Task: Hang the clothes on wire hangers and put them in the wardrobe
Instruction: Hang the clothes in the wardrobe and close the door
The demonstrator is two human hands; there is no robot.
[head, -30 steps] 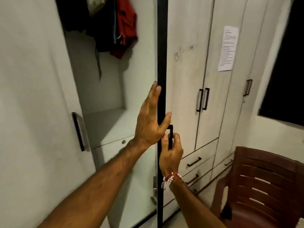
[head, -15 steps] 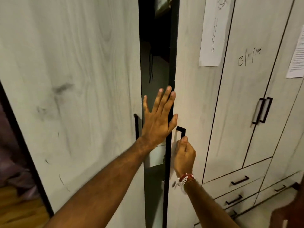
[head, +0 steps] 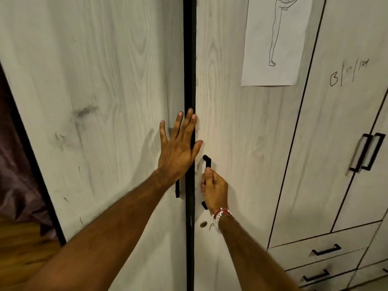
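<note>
While left hand (head: 178, 153) lies flat on 1 wardrobe door (head: 105, 80), right hand (head: 215, 189) grips the other's handle (head: 207, 161).

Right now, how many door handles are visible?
4: left door's handle, half under the left hand; right door's handle, in the right hand; a pair on the neighbouring doors.

The wardrobe (head: 126, 49) has two tall doors in pale grey-white wood grain with black edges. The left door (head: 94, 143), smudged with dark marks, and the right door (head: 231, 133) stand all but shut, with a narrow black strip between them. The left handle (head: 177, 191) is mostly hidden. The right hand (head: 215, 189) grips the black right handle (head: 207, 160).
</note>
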